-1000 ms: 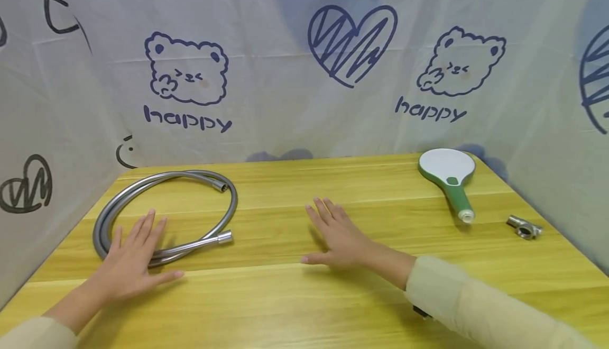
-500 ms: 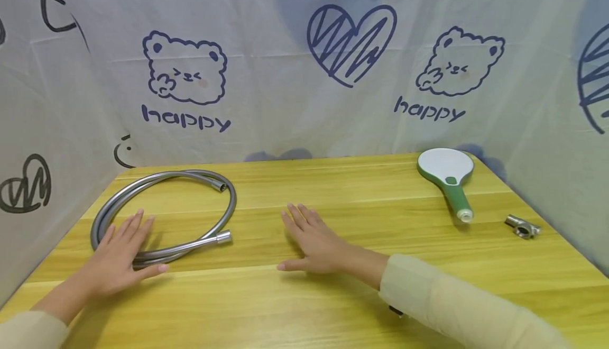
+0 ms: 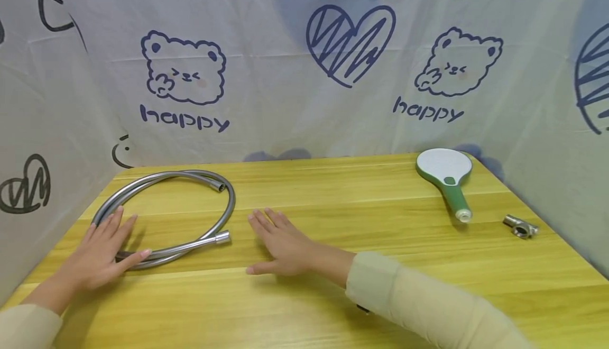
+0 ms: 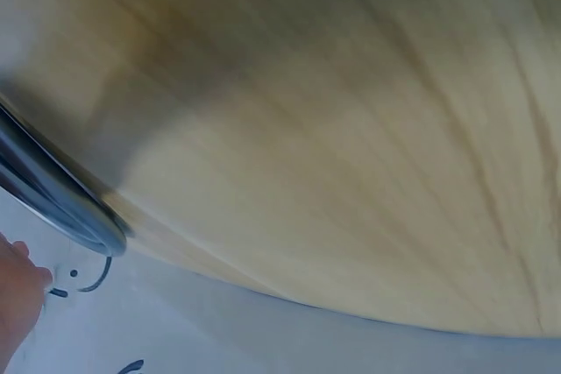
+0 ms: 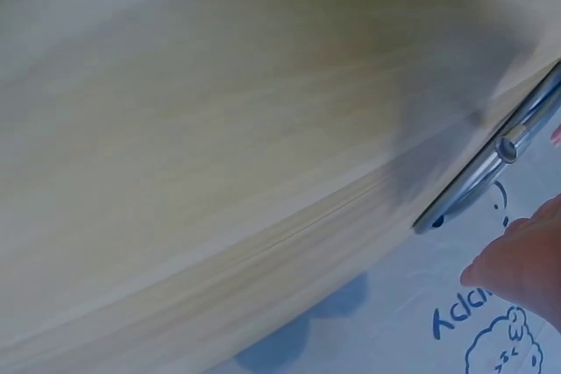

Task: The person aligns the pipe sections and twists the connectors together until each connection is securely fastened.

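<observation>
A coiled grey metal shower hose (image 3: 228, 201) with silver end fittings lies on the left of the table. My left hand (image 3: 97, 256) is spread over the coil's near left side, fingers straight; whether it touches the hose I cannot tell. To the right of the hose's near end fitting, my right hand (image 3: 285, 246) hovers palm down with straight fingers, holding nothing. In the left wrist view the hose (image 4: 53, 186) shows beside part of the hand (image 4: 16, 299). The right wrist view shows the hose (image 5: 478, 172) beyond part of the hand (image 5: 526, 260).
A green and white shower head (image 3: 444, 166) lies at the back right of the wooden table (image 3: 304, 306). Near the right edge is a small silver metal fitting (image 3: 520, 227). Printed white cloth (image 3: 271, 74) hangs behind the table and at both sides.
Both hands have moved left; the right hand travelled farther, from mid-table toward the hose. The left hand slid toward the coil's left side. The hose, shower head and fitting stay where they were.
</observation>
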`<state>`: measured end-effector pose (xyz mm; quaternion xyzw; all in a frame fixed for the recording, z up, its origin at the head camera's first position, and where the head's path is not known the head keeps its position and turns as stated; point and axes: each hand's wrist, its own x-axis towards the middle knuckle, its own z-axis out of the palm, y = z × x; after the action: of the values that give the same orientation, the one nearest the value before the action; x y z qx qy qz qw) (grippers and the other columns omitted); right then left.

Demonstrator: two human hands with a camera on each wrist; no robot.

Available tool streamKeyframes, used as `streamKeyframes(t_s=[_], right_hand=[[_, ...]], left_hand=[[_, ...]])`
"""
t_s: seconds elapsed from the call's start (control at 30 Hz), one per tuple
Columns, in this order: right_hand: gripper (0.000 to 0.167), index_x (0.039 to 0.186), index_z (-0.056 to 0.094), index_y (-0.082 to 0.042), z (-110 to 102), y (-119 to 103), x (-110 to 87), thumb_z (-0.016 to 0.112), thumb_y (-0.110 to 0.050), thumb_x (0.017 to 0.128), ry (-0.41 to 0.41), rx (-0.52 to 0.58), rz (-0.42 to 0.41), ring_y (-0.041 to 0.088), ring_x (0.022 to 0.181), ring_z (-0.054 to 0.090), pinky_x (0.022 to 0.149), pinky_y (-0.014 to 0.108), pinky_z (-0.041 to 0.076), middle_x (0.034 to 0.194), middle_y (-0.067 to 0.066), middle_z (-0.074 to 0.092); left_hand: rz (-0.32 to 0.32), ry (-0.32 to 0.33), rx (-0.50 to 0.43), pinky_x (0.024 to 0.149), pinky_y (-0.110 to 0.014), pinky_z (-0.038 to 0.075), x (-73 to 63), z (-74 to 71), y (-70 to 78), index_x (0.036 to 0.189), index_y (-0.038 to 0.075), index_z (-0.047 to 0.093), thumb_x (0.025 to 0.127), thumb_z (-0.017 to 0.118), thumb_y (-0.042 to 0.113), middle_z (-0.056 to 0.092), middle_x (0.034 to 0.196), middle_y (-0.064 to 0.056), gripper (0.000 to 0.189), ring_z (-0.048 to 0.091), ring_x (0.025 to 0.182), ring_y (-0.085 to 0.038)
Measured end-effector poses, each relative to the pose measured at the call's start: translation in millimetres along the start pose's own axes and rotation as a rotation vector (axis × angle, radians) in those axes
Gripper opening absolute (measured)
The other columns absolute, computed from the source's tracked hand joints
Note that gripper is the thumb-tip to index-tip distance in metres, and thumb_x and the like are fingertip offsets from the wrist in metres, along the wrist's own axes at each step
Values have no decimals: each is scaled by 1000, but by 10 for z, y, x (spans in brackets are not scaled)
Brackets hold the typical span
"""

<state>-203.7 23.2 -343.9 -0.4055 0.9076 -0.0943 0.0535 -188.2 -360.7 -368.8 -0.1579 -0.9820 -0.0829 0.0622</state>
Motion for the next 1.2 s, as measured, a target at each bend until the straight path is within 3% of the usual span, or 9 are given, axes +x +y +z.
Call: streamKeyframes(t_s=[0.43,0.9,1.2], right_hand=[[92,149,1,-7,51,-122,220,46,-60,89,3,-11,-18,27,144,-4,117,42,2,156,11,-2],[88,150,3,-10,122,-210,477,43,-60,90,-27,-14,-25,27,145,-1,118,40,3,157,10,0],[85,149,5,-7,111,-244,591,44,-55,92,-40,15,-35,28,145,3,118,37,4,157,10,2]], left_hand=[[-51,-31,-6,108,-59,-15,0,4,-79,146,-7,5,94,44,47,-9,148,-35,84,-3,135,-53],[-93,-26,14,104,-69,1,70,8,-235,141,-16,11,95,41,48,3,144,-42,85,-1,135,-53],[-145,-80,37,98,-71,9,128,10,-334,139,-19,10,96,36,51,5,139,-47,86,9,128,-60]])
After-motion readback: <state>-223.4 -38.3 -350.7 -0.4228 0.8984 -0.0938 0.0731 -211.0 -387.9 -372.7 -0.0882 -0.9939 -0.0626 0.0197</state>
